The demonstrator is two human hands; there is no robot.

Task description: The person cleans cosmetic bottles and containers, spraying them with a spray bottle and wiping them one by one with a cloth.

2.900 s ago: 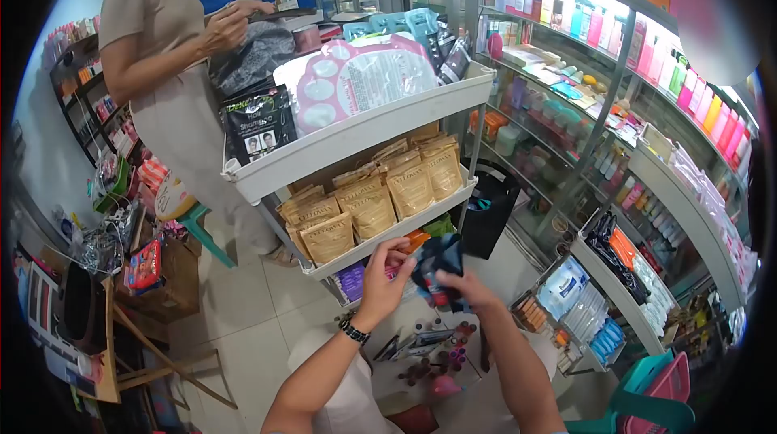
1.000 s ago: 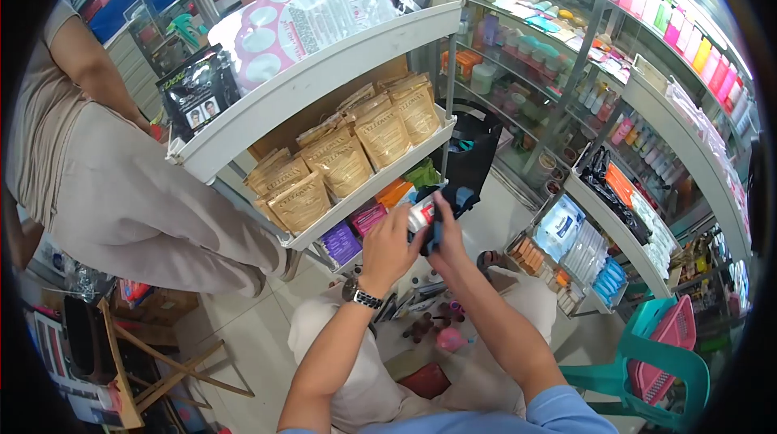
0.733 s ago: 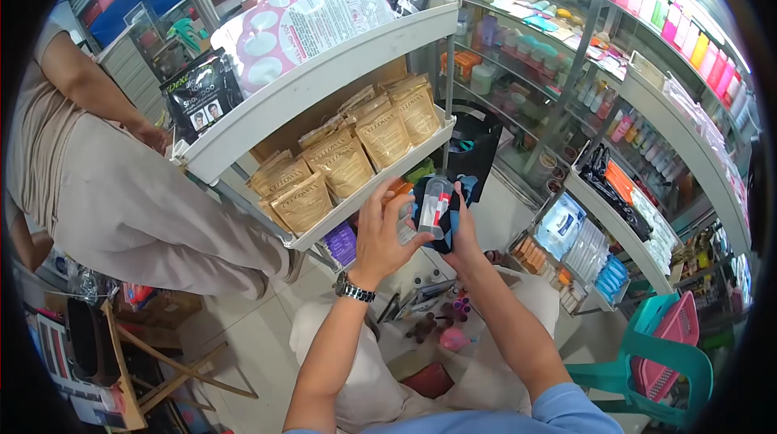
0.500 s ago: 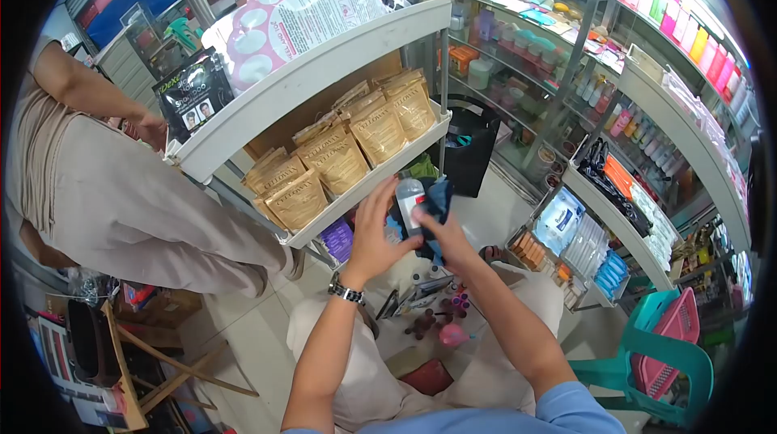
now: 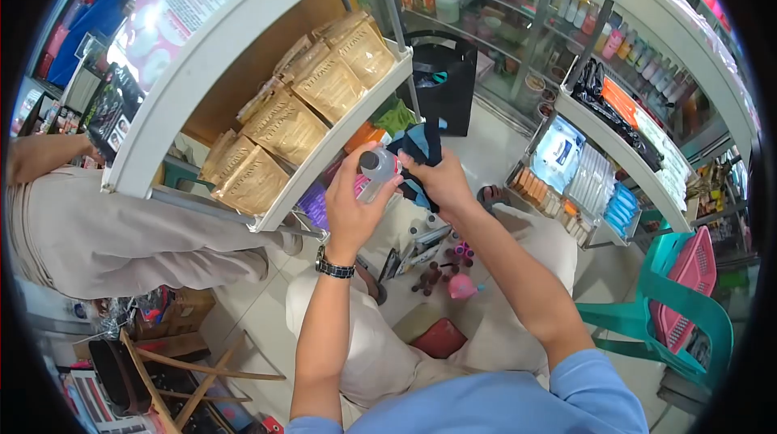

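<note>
My left hand grips a small clear bottle with a dark cap between thumb and fingers. The bottle is tilted so that its cap faces toward me, and a bit of red shows on its side. Bunched in my right hand is a dark blue and light blue cloth, pressed against the bottle's right side. Below my hands, on the floor between my knees, are several small bottles, some dark brown round items and a pink item.
A white shelf rack with gold packets rises ahead. Another person's legs are at left, near a wooden folding stand. To the right are a stocked rack and a teal chair holding a pink basket. A black bag stands behind.
My left hand has closed around the bottle, which has tipped so its cap points toward me. The cloth stays in my right hand. My view has shifted, making the rack appear nearer.
</note>
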